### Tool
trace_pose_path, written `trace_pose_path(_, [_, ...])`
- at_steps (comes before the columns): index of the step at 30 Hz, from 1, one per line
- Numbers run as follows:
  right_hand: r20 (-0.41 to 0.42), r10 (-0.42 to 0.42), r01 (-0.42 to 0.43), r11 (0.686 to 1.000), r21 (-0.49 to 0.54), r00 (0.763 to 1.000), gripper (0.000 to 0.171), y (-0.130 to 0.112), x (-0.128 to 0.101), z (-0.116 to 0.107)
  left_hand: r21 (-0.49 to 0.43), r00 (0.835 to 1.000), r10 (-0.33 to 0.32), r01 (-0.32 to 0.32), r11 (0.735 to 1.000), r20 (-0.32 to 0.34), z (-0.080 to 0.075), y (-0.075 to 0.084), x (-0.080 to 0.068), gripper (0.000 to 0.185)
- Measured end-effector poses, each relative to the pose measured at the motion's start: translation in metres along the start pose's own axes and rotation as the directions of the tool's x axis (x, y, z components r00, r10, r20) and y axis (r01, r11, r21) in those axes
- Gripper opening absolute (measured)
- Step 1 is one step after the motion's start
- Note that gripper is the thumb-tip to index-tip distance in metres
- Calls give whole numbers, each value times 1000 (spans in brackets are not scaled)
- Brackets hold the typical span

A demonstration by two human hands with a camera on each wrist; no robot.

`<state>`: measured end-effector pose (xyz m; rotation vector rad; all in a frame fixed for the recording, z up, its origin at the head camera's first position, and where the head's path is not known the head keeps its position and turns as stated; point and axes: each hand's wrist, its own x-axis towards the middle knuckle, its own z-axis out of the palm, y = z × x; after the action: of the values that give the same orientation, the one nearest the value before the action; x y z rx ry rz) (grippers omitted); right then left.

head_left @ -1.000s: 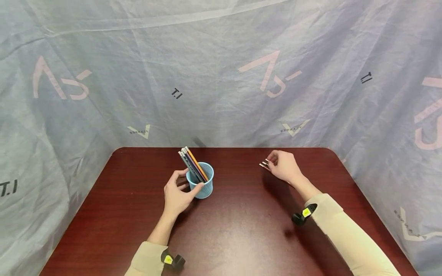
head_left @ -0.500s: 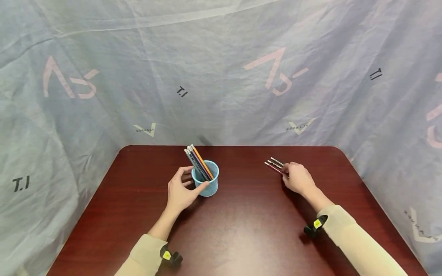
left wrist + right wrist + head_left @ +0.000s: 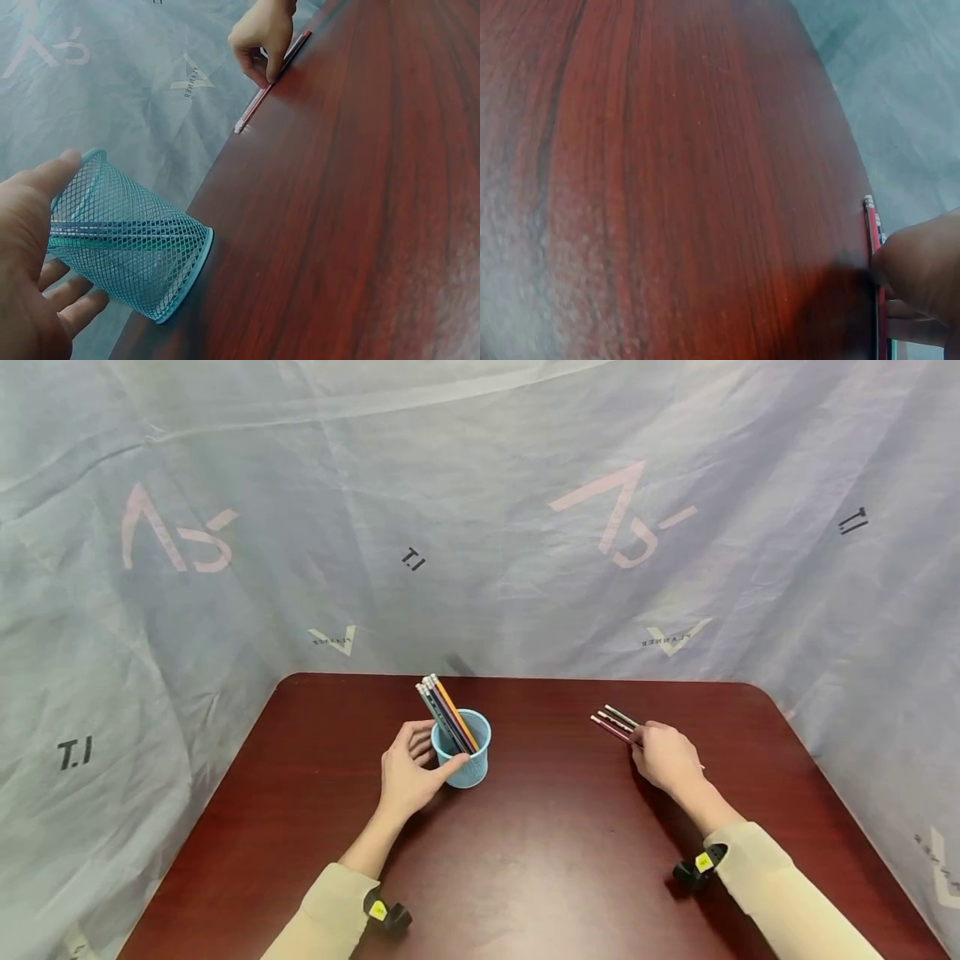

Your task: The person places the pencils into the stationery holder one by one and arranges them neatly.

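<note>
Left hand (image 3: 408, 772) curled round a blue mesh cup (image 3: 467, 760), thumb on the near wall and fingers behind, the cup standing upright on the dark red table (image 3: 525, 860) left of centre. Right hand (image 3: 663, 758) closed over loose pencils (image 3: 617, 724) lying flat near the table's far right, fingertips pressing their shafts, eraser ends poking out toward the cup. From the head view, three loose pencils counted, and about five more leaning in the cup (image 3: 447, 718). From the left wrist view, mesh wall (image 3: 127, 240) seen close, pencil shafts visible through it. From the right wrist view, only a fingertip (image 3: 919, 270) on a red pencil (image 3: 873, 255) at the edge of the frame, the count unclear there. One cup, two hands.
</note>
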<state>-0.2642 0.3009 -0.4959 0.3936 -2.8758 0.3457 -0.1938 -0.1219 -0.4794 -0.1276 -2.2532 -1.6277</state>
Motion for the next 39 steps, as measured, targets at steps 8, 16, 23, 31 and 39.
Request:
trace_pose_path(8, [8, 18, -18, 1000, 11, 1000, 10, -2, -1, -2, 8, 1000, 27, -27, 1000, 11, 2, 1, 0, 66])
trace_pose_path(16, [-70, -15, 19, 998, 52, 997, 10, -7, 4, -9, 20, 999, 34, -35, 999, 32, 1, 4, 3, 63])
trace_pose_path(23, [-248, -121, 152, 983, 108, 961, 7, -33, 16, -16, 26, 999, -4, 2, 1000, 47, 0, 1, 1, 62])
trace_pose_path(31, [-370, -142, 244, 939, 244, 918, 6, -78, 42, -44, 25, 999, 0, -1, 1000, 50, 0, 0, 1, 61])
trace_pose_path(39, [-409, -122, 301, 862, 408, 904, 10, -129, 55, -69, 21, 998, -1, 0, 1000, 55, -1, 0, 1, 62])
